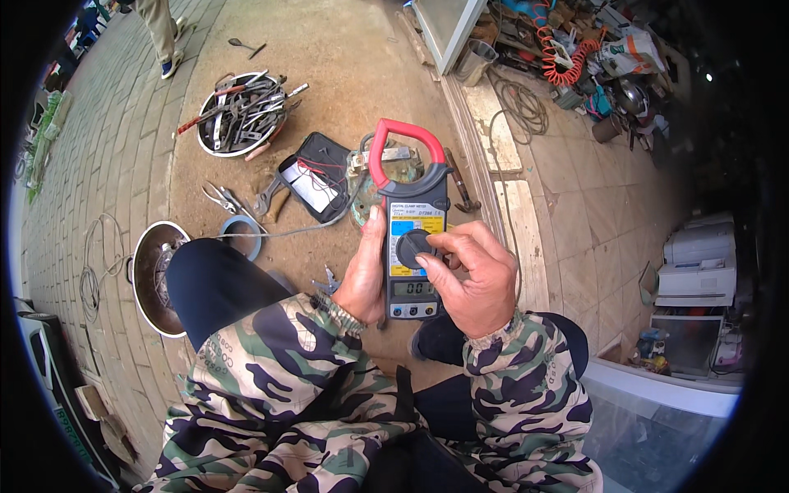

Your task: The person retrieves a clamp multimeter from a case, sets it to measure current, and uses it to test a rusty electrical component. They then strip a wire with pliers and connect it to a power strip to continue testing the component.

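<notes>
The person's two hands share one clamp meter, held above the ground directly before the body, its single red loop pointing away from the wearer; the left hand grips the casing from its left side, thumb laid along the edge; the right hand pinches the one black dial between thumb and forefinger; one lit display and a row of three sockets sit at the near end.

Beyond the meter lies one greenish device, partly covered by it, so its kind is hard to tell; one hammer rests to the right of it; to the left, one open black case contains red leads and white paper; near it are one adjustable wrench and one blue ring; one bowl is heaped with tools too tangled to count; one brown pan stands beside the person's left knee; two shoes of one other person show at upper left.
</notes>
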Demonstrator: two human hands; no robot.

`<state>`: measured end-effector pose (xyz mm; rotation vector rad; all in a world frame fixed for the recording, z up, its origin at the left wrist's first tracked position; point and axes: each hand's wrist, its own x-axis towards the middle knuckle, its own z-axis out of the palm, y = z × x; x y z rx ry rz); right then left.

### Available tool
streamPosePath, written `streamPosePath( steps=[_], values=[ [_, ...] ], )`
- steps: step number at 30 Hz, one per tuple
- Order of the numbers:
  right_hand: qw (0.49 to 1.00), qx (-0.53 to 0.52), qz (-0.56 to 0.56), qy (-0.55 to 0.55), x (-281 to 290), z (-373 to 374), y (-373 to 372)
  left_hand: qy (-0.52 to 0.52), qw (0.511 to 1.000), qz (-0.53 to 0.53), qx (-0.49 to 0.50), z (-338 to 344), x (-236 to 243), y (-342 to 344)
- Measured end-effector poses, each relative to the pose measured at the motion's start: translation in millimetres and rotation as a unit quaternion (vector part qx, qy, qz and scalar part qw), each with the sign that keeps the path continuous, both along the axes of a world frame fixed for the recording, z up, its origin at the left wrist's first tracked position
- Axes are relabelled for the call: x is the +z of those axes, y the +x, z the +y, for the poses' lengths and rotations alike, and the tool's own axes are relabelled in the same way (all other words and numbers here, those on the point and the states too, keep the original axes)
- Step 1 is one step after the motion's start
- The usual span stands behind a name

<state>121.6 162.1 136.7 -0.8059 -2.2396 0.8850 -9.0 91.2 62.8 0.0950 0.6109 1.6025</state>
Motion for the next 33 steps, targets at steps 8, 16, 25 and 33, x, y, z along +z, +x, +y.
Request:
streamPosePath(
  steps=[8, 16, 25, 33],
  values=[
    [0.994, 0.081, -0.058, 0.048, -2.4, 9.0, 5.7, -0.022, 1.0, 0.015, -0.009, 0.4, 2.0, -0.3],
    [0.995, 0.082, -0.052, 0.034, -3.8, 8.1, 6.1, -0.029, 0.999, 0.006, -0.016, 0.2, 0.9, 0.6],
    [0.999, 0.043, -0.014, -0.011, -2.0, 4.4, 4.8, -0.018, 1.0, 0.0, -0.02, -0.4, -0.4, 0.2],
    [0.999, 0.015, -0.013, 0.025, -4.2, 5.4, 5.1, -0.024, 1.0, 0.006, -0.016, 1.3, -3.6, 1.3]
  ],
)
